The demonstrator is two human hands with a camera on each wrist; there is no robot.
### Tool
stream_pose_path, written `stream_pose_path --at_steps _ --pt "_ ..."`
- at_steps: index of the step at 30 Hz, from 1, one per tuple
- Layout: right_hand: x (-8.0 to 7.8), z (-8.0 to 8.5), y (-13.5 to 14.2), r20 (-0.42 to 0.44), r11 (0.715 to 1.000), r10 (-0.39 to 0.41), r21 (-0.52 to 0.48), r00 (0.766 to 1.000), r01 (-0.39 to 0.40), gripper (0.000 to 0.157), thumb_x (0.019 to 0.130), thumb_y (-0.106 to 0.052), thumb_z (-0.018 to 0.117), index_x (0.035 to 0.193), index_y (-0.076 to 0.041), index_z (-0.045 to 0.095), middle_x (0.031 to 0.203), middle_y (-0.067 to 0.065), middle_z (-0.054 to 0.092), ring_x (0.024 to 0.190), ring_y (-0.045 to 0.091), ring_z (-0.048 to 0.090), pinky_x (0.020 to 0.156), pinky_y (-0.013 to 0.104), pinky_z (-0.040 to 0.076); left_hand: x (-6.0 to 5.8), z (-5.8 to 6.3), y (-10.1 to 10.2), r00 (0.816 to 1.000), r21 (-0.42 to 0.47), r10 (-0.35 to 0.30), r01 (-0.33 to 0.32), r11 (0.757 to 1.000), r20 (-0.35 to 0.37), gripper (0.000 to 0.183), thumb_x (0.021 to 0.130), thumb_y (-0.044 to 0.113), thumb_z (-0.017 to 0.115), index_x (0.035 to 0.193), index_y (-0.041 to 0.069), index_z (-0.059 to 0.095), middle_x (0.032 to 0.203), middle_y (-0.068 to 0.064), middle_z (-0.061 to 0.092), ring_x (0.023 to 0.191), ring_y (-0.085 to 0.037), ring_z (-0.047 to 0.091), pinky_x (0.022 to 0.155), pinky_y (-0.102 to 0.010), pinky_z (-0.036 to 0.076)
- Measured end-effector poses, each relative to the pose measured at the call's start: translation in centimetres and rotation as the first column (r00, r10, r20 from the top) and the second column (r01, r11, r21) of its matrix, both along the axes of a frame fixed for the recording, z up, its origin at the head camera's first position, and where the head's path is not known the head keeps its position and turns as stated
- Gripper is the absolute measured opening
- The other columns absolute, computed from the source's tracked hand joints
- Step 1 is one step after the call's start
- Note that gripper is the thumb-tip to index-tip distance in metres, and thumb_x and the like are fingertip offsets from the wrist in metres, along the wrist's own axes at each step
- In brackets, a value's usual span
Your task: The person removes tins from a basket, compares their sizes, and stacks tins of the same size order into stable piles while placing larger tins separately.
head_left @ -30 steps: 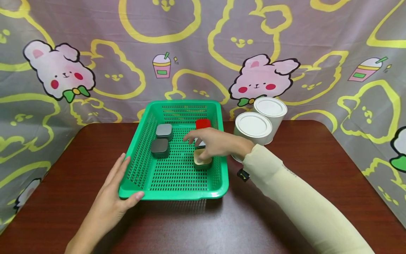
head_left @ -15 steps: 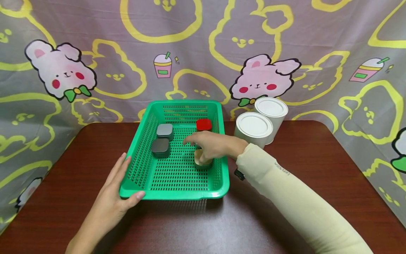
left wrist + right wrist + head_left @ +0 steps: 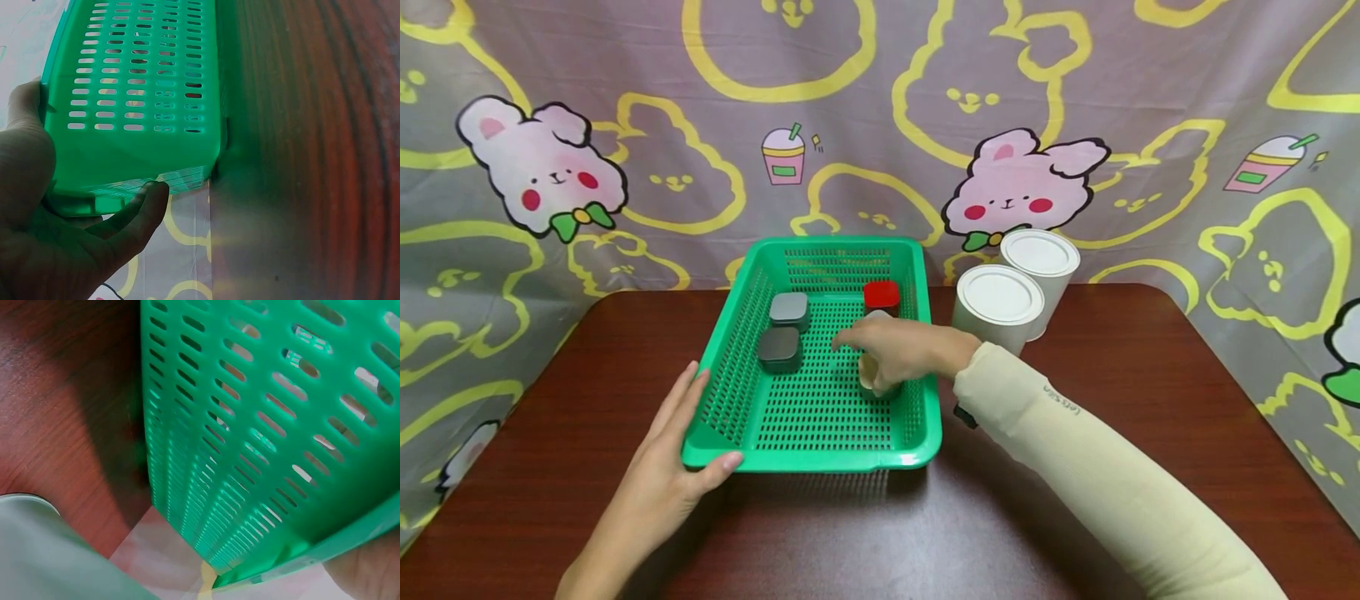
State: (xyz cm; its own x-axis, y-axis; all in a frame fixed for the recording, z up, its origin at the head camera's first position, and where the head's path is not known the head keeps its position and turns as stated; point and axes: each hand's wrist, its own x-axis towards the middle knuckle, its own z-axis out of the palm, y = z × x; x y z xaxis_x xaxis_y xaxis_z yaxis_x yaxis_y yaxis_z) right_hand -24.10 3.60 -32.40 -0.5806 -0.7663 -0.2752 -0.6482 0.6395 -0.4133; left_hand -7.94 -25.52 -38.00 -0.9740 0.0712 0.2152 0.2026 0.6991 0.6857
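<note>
In the head view my left hand [image 3: 658, 458] holds the near left corner of a green plastic basket [image 3: 812, 461], thumb at the front rim and fingers along the left side. The left wrist view shows its fingers [image 3: 147, 206] against the basket's outer wall. My right hand [image 3: 902, 348] reaches inside over the right wall and grips a small square container with a cream lid [image 3: 867, 375], largely covered by the hand. A red-lidded container [image 3: 881, 293] sits beyond it. A white lid [image 3: 877, 315] peeks out behind the hand.
Two more small containers, light grey [image 3: 789, 308] and dark grey [image 3: 779, 346], sit at the basket's left side. Right of the basket stand two white cans, a nearer one [image 3: 1000, 296] and a farther one [image 3: 1041, 254]. A patterned curtain [image 3: 850, 200] hangs behind the brown table [image 3: 1112, 400].
My right hand has shifted slightly down and left over the cream-lidded container, its thumb now at the near side. More of the red lid shows. The left hand and basket stay put.
</note>
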Motion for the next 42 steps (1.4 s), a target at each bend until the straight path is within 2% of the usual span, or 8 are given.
stream_pose_path --at_steps 6,11,15,23,30,36,42 --pt "0.1 -0.4 -0.1 -0.062 0.998 0.001 0.066 0.998 0.003 0.076 0.09 -0.007 0.08 0.157 -0.021 0.049 0.149 0.005 0.058 0.127 0.02 0.052 0.1 0.04 0.055 0.0 -0.1 0.0 1.0 -0.015 0.003 -0.003 1.0 0.002 0.106 0.088 0.027 0.086 0.169 0.024 0.019 0.177 -0.005 0.011 0.148 -0.048 0.032 0.102 -0.075 0.036" --pt "0.2 -0.5 -0.2 -0.064 0.997 -0.015 0.076 0.998 0.02 0.076 0.091 -0.008 0.079 0.159 -0.023 0.047 0.142 0.004 0.064 0.116 0.018 0.055 0.095 0.037 0.056 0.0 -0.1 0.0 1.0 -0.02 0.003 -0.003 1.0 -0.006 0.106 0.088 0.026 0.086 0.169 0.025 0.019 0.177 -0.005 0.012 0.148 -0.048 0.032 0.101 -0.075 0.037" --pt "0.2 -0.5 0.0 -0.052 0.998 -0.029 0.056 0.998 0.032 0.076 0.091 -0.009 0.079 0.158 -0.023 0.047 0.135 0.003 0.065 0.116 0.018 0.055 0.096 0.037 0.056 0.0 -0.1 0.0 1.0 -0.021 0.002 -0.002 1.0 -0.007 0.106 0.088 0.026 0.086 0.169 0.025 0.019 0.177 -0.005 0.012 0.148 -0.048 0.032 0.101 -0.075 0.037" --pt "0.4 -0.5 0.5 -0.053 0.998 -0.058 -0.032 0.997 0.056 0.072 0.09 -0.01 0.081 0.154 -0.019 0.05 0.131 0.003 0.063 0.117 0.02 0.055 0.096 0.04 0.054 0.0 -0.3 0.0 1.0 -0.017 -0.002 0.002 1.0 0.001 0.106 0.088 0.026 0.086 0.17 0.025 0.019 0.177 -0.005 0.012 0.149 -0.049 0.031 0.101 -0.075 0.037" --pt "0.5 -0.3 0.8 -0.086 0.992 -0.036 -0.126 0.996 0.025 0.053 0.088 -0.01 0.08 0.138 -0.006 0.06 0.12 0.004 0.066 0.105 0.018 0.058 0.092 0.033 0.053 0.1 -0.2 0.0 1.0 -0.014 0.0 0.0 1.0 -0.007 0.106 0.087 0.026 0.087 0.169 0.026 0.019 0.177 -0.005 0.012 0.149 -0.048 0.032 0.101 -0.076 0.036" --pt "0.6 0.0 1.3 -0.077 0.973 -0.052 -0.226 0.996 0.033 0.051 0.088 -0.01 0.076 0.137 -0.004 0.064 0.128 0.005 0.068 0.109 0.021 0.058 0.095 0.035 0.051 0.0 -0.1 0.1 1.0 -0.013 -0.001 0.001 1.0 -0.01 0.106 0.087 0.026 0.086 0.169 0.026 0.02 0.177 -0.005 0.012 0.149 -0.049 0.031 0.102 -0.076 0.036" --pt "1.0 0.4 2.1 -0.052 0.942 -0.084 -0.33 0.995 0.062 0.053 0.086 -0.011 0.072 0.139 -0.008 0.064 0.135 0.004 0.065 0.116 0.022 0.055 0.096 0.037 0.051 0.1 -0.1 0.0 1.0 -0.009 -0.001 0.001 1.0 -0.02 0.105 0.087 0.025 0.087 0.169 0.025 0.021 0.177 -0.005 0.013 0.149 -0.048 0.031 0.102 -0.075 0.035"
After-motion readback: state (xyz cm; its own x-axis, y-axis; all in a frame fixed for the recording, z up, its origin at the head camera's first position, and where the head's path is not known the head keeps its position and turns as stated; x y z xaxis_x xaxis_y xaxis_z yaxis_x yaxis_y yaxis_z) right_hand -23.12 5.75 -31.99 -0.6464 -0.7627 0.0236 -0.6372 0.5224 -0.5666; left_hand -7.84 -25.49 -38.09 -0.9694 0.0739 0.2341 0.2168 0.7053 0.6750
